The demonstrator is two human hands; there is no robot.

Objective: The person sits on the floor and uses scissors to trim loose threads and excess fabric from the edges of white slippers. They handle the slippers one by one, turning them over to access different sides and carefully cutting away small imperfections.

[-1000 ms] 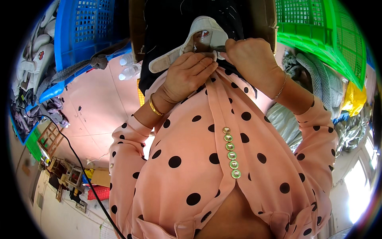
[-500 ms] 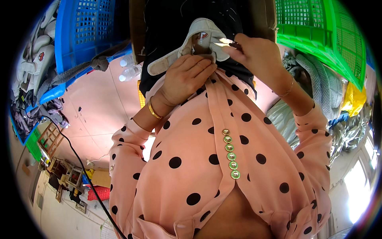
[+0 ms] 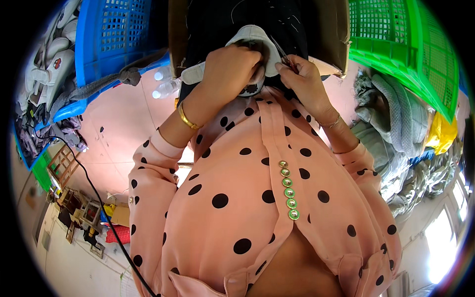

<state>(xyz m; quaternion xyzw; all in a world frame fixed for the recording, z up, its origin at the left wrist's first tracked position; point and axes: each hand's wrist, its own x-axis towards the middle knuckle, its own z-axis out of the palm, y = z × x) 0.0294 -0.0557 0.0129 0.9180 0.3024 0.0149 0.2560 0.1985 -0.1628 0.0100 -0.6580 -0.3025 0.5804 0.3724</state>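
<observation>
My left hand (image 3: 231,69), with a gold bangle on the wrist, is closed over the white collar (image 3: 250,35) of a dark garment (image 3: 232,15). Beside it, my right hand (image 3: 301,79) pinches a thin metal pair of snips (image 3: 281,51), whose tip rests against the right edge of the collar. Both sleeves are pink with black dots. My pink dotted blouse with a row of green buttons (image 3: 288,190) fills the middle of the view.
A blue plastic crate (image 3: 114,34) stands at the upper left and a green one (image 3: 401,44) at the upper right. Grey clothes (image 3: 391,119) and a yellow piece (image 3: 440,133) pile up on the right. Plastic bottles (image 3: 166,86) and a black cable (image 3: 94,198) lie on the left.
My left hand has slid up and now covers the collar. My right hand let go of the fabric, showed the snips, and brought them to the collar's right edge.
</observation>
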